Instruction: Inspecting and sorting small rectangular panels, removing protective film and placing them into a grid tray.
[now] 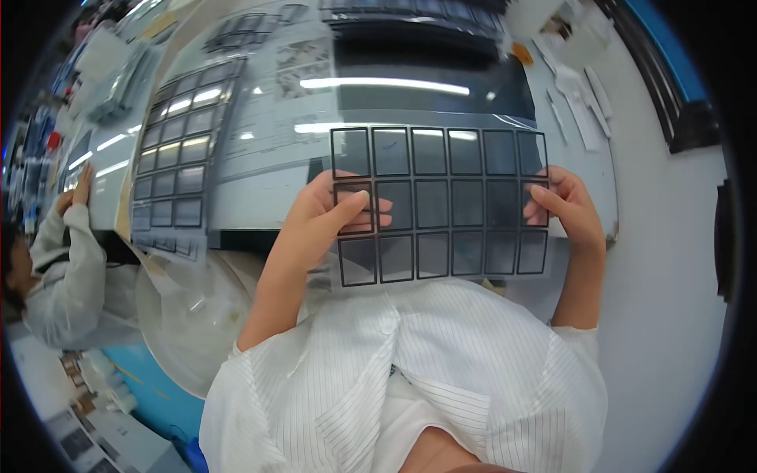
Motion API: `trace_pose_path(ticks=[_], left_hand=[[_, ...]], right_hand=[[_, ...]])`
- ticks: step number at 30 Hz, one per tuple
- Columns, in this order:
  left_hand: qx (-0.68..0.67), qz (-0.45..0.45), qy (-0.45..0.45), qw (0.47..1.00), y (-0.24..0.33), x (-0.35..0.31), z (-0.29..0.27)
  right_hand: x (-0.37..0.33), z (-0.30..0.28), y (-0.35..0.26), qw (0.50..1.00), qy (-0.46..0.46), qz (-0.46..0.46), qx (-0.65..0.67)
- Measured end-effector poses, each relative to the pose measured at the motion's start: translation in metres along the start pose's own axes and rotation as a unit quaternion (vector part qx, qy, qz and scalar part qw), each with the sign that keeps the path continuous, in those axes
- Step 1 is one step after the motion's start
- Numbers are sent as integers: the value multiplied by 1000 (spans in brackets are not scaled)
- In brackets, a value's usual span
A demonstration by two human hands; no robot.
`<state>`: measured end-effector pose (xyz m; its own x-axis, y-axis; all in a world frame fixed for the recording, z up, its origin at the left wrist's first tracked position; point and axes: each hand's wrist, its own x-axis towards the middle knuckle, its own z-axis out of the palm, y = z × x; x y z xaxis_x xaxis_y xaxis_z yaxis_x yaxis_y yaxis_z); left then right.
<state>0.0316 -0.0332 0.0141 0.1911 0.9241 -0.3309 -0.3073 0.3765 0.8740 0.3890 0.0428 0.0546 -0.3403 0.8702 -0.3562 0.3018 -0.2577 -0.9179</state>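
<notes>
Held up over the near table edge is a clear plastic sheet [431, 203] printed with rows of black rectangular frames. My left hand [339, 209] pinches its left side, thumb on top and fingers showing through from beneath. On the opposite side, my right hand [561, 201] grips the sheet the same way, thumb on the upper face. Beyond the sheet lies a dark glossy panel [430, 91] that mirrors the ceiling lights. A stack of similar framed sheets [414, 24] sits at the table's far side.
More framed sheets [177, 150] lie to the left on the table, by a paper drawing [260, 126]. White tools [572, 98] rest at the right near the wall. A large whitish bag-lined bin [189, 323] stands below. At far left a co-worker's hands [77, 193] touch another table.
</notes>
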Motion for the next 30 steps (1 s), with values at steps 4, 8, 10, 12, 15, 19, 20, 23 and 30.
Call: trace_pose_path(ticks=[4, 8, 10, 12, 15, 19, 20, 23, 30], left_hand=[[60, -20, 15, 998, -3, 6, 9], [88, -16, 57, 994, -1, 5, 9], [81, -22, 84, 993, 1, 3, 9], [116, -32, 107, 987, 5, 4, 8], [134, -22, 124, 983, 4, 3, 11], [135, -13, 123, 983, 2, 1, 7], [115, 1, 127, 985, 0, 0, 4], [67, 9, 124, 990, 1, -3, -5], [25, 4, 119, 993, -2, -9, -5]], right_hand=[[2, -4, 21, 1000, 21, 17, -13], [8, -2, 14, 996, 58, 33, -51], [12, -1, 16, 996, 75, 29, -45], [17, -2, 20, 992, 97, 11, -77], [21, 2, 18, 989, 125, 4, -74], [25, 0, 29, 986, 145, -25, -77], [24, -1, 30, 986, 154, -32, -53], [20, -3, 30, 986, 162, -37, -8], [14, -4, 36, 983, 159, -81, 37]])
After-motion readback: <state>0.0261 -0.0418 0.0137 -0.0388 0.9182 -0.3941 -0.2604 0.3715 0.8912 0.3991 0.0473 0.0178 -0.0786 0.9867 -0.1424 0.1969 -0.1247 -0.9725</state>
